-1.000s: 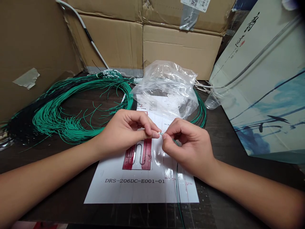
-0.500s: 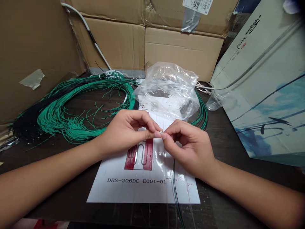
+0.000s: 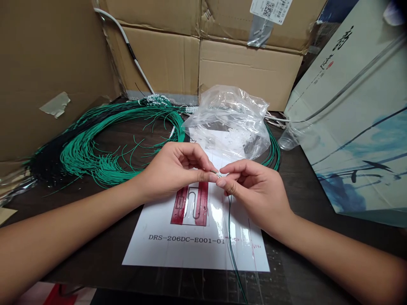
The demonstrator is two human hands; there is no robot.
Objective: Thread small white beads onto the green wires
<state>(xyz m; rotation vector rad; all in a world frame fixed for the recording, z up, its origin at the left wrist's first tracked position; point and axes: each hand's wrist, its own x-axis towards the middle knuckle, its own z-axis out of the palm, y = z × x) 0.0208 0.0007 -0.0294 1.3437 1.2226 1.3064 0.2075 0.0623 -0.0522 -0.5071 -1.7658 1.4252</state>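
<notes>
Over the middle of a printed sheet (image 3: 140,254), my two hands meet at the fingertips. My left hand (image 3: 178,169) pinches a small white piece (image 3: 218,173), which looks like a connector and is mostly covered by the fingers. Right beside it, my right hand (image 3: 260,186) is closed on the ends of thin green and black wires (image 3: 231,241), its index fingertip a little raised. The wires hang from under that hand, across the sheet and past the table's front edge. Whether a wire end sits inside the white piece, I cannot tell.
A large coil of green and black wires (image 3: 76,148) lies at the left. Behind my hands rests a clear plastic bag (image 3: 225,114) with small white pieces. Cardboard boxes (image 3: 159,59) stand at the back, a pale printed box (image 3: 349,140) at the right, near a clear cup (image 3: 289,137).
My right index fingertip has lifted slightly from its pinch, and the wire ends now show between the hands. The whole view has shifted a little.
</notes>
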